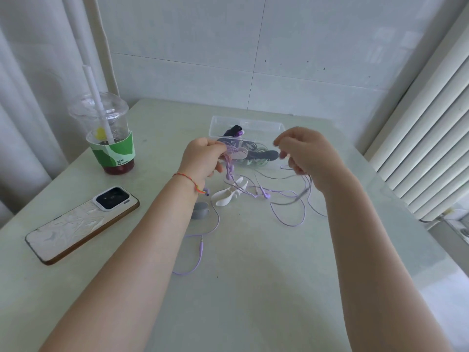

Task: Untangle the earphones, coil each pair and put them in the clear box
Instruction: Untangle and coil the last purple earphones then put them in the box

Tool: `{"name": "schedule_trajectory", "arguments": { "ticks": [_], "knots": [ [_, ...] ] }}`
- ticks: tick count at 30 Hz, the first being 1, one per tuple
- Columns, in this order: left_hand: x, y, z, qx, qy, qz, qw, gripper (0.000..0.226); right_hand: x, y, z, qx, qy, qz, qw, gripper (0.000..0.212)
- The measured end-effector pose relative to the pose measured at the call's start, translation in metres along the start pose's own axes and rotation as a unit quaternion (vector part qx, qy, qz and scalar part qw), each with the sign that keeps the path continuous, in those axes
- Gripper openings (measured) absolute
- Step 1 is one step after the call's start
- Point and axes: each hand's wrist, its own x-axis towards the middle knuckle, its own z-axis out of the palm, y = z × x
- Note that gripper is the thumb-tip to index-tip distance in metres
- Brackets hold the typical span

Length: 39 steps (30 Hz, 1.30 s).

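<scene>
snags are the likely risk — left hand [203, 158] grip clamped on purple earphones [229, 171], right hand [304, 153] grip pinching cable; loops below could tighten.

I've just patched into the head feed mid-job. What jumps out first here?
Two hands held up over the middle of the table: the left hand grips a bunch of purple earphone cable and the right hand pinches a strand, with loose cable trailing onto the table below. Just behind them sits the clear box, with some dark and green things already inside. At the left stand a drink cup with a straw and a phone lying face down.
</scene>
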Motion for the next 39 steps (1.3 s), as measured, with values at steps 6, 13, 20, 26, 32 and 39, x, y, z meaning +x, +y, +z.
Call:
{"name": "schedule_trajectory", "arguments": {
  "ticks": [6,13,20,26,32,39],
  "knots": [
    [-0.01,0.005,0.01,0.026,-0.071,0.062,0.995,0.013,-0.001,0.005,0.018,-0.104,-0.108,-0.05,0.987,0.021],
    [-0.012,0.005,0.012,0.036,-0.094,0.048,0.994,0.009,0.001,0.005,0.026,-0.157,-0.05,-0.1,0.981,0.013],
    [0.0,-0.006,0.011,0.063,-0.074,-0.025,0.995,0.011,0.004,-0.002,0.017,0.054,0.18,-0.116,0.975,0.015],
    [-0.004,0.002,0.008,-0.052,-0.087,-0.058,0.993,0.02,0.007,0.004,0.011,0.01,0.207,-0.059,0.976,0.013],
    [-0.013,0.007,0.008,-0.053,-0.134,0.001,0.99,0.022,0.005,0.003,0.02,-0.063,0.074,-0.073,0.993,0.021],
    [-0.016,0.011,0.011,-0.125,-0.092,0.022,0.988,0.013,-0.005,0.0,0.025,-0.15,-0.108,-0.089,0.979,0.021]
  ]
}}
